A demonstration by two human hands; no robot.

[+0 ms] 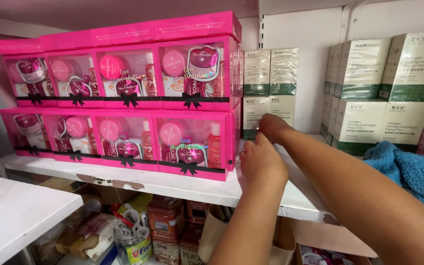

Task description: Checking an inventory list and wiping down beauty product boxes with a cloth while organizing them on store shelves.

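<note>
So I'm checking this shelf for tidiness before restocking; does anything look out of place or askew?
Mostly neat: the pink gift boxes sit in even stacked rows. The odd item is a blue towel lying bunched on the white shelf before the green-and-cream cartons. Both hands, left and right, reach toward the cartons behind the pink stack.

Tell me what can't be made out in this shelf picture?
Head view only:
- Left hand: fingertips curl away, grip unclear.
- Right hand: fingers hidden behind it against the cream boxes.
- Blue towel: cut by the right edge.
- Lower-shelf jars: dim, partly hidden.
</note>
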